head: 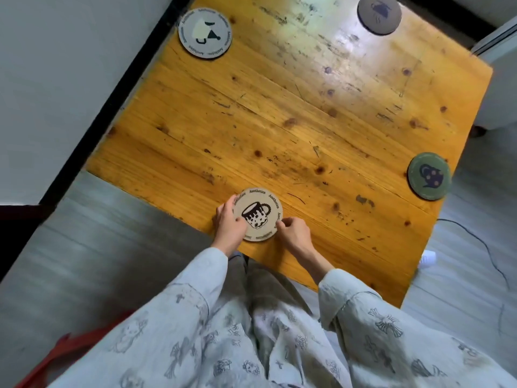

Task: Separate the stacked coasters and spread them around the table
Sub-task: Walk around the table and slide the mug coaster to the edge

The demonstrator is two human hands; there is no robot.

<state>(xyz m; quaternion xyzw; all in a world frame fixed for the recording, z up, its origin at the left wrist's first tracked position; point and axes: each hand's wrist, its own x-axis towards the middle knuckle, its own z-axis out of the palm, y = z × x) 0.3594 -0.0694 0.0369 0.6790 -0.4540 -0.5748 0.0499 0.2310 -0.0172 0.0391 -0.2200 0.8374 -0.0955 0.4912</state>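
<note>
A round beige coaster (pixel 258 212) printed with a spotted black mug lies near the front edge of the wooden table (pixel 293 113). My left hand (pixel 228 224) grips its left rim, fingers curled over the edge. My right hand (pixel 293 233) pinches its right rim with fingertips. I cannot tell whether more coasters lie under it. Three other coasters lie apart: a pale one with a cup drawing (pixel 205 33) at the far left corner, a dark grey one (pixel 379 14) at the far right, and a green one with a teapot (pixel 429 175) at the right edge.
A white wall with a black baseboard (pixel 112 93) runs along the table's left side. A white cabinet (pixel 500 79) stands at the right. A thin black cable (pixel 481 242) trails on the grey floor, and a red object (pixel 56 357) sits at the bottom left.
</note>
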